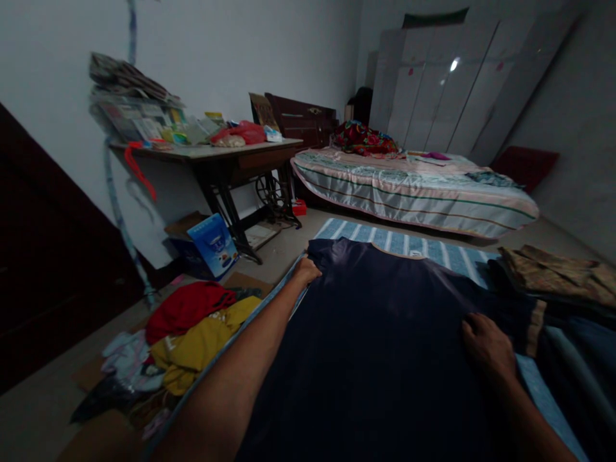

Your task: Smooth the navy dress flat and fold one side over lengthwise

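Note:
A dark navy T-shirt lies spread out, its tan-edged neckline pointing away from me. My left hand is closed on the edge of its left sleeve. On the right side of the shirt, below the shoulder, my right hand rests palm down with the fingers slightly bent and apart. The right sleeve, with a tan cuff band, extends past that hand. Under the shirt is a blue mat with white stripes.
Folded clothes, with a camouflage garment on top, are stacked at right. Red and yellow clothes lie heaped at left. A blue box stands by a sewing machine table. Behind is a bed.

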`<action>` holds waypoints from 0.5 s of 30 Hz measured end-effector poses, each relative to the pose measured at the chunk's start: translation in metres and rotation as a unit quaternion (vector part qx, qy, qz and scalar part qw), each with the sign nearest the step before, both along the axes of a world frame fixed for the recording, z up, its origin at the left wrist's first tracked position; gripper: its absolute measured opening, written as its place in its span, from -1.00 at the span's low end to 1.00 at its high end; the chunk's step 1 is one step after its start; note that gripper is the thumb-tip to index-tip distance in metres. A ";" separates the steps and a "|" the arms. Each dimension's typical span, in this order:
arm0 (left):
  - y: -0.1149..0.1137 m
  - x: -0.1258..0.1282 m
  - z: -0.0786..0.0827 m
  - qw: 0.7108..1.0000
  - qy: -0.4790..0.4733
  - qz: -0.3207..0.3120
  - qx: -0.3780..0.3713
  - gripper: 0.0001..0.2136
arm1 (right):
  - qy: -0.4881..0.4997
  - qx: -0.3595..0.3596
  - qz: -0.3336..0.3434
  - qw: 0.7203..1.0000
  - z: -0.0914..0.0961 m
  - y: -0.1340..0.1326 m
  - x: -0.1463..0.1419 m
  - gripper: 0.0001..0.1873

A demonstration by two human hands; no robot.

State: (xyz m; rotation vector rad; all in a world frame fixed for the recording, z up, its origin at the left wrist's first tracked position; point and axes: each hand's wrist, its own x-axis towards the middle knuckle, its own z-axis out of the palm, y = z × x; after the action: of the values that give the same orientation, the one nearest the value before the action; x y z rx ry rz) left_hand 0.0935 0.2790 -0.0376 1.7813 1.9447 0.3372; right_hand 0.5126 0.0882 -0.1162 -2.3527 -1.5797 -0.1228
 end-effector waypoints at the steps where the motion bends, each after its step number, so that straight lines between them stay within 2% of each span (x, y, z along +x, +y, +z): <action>1: -0.002 0.000 0.002 1.000 0.016 -0.002 0.002 -0.83 | 0.001 0.001 0.001 1.000 0.000 0.000 0.000 -0.47; 5: -0.015 0.000 0.006 0.997 0.066 -0.011 0.044 -0.91 | 0.008 -0.004 -0.005 1.000 0.001 0.000 0.001 -0.46; 9: -0.025 -0.001 0.007 0.993 0.089 -0.026 0.074 -0.85 | 0.005 0.001 0.001 1.000 0.004 -0.002 -0.002 -0.45; 13: -0.024 -0.006 0.011 0.994 0.093 -0.036 0.050 -0.75 | -0.003 0.016 0.004 1.000 0.005 -0.003 -0.005 -0.45; 15: -0.024 -0.008 0.012 0.994 0.093 -0.038 0.033 -0.78 | 0.000 0.017 0.001 1.000 0.004 -0.002 -0.005 -0.45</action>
State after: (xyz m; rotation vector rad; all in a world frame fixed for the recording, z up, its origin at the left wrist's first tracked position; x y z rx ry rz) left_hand 0.0852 0.2552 -0.0253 1.9861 2.0037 0.2181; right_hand 0.5078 0.0861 -0.1121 -2.3246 -1.5685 -0.1492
